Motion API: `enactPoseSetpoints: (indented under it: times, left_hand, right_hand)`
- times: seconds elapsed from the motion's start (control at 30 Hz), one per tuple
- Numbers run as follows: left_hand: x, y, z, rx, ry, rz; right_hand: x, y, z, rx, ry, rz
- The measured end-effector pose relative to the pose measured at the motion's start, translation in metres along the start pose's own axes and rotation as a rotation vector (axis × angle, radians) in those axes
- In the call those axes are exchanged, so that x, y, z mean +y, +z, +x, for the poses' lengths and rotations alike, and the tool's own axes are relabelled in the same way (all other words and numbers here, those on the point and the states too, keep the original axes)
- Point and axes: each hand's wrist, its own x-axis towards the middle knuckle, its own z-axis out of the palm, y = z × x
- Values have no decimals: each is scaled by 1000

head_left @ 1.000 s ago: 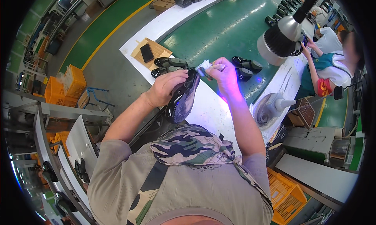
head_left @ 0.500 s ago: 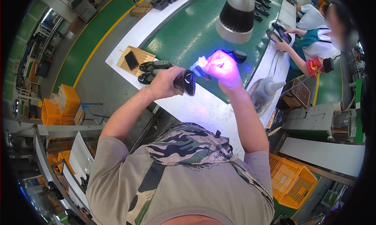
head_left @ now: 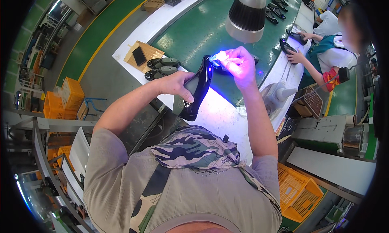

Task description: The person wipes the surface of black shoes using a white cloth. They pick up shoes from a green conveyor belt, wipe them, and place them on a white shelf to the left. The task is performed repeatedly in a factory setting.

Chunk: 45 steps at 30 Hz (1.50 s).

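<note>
My left hand grips a glossy black shoe with a small silver buckle, its fingers mostly hidden behind it. The shoe is held upright on end above the white table edge. Pinched in my right hand is a crumpled cloth, glaring white and blue in violet light. The cloth touches the upper end of the shoe. Behind my right hand, another dark shoe is partly hidden. Two black shoes lie on their sides left of the held one.
A silver and black lamp hangs above my right hand. On the left, a phone lies on a wooden board. A white bottle stands right of my forearm. Across the green belt, a co-worker's hand touches a shoe.
The shoe in my left hand has turned so its length and buckle show. My right hand has brought the cloth against it. The co-worker's shoes have been lowered to the table.
</note>
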Motion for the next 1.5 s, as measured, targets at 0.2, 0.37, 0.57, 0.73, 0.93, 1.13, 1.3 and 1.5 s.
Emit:
enactPoseSetpoints:
  times: [0.2,0.37,0.57,0.73,0.93,1.13,1.3,1.5]
  left_hand:
    - [-8,12,-5,84,-50,-398]
    - [-23,19,-10,166,-68,-703]
    - [-25,28,-23,300,23,-885]
    - [-41,34,-38,430,118,-1003]
    - [-58,35,-59,473,310,-1147]
    - [-68,31,-82,583,495,-1135]
    - [-66,28,-118,875,500,-885]
    - [-66,33,-161,1299,441,-215]
  right_hand:
    - [8,11,-11,-53,28,-34]
    - [22,15,-29,-151,77,-69]
    - [13,25,-48,-278,172,-37]
    - [6,25,-54,-340,187,2]
    - [27,30,-55,-200,315,141]
    - [27,76,-55,-27,391,242]
    - [49,103,-52,64,437,244]
    - [96,138,-46,-71,498,187]
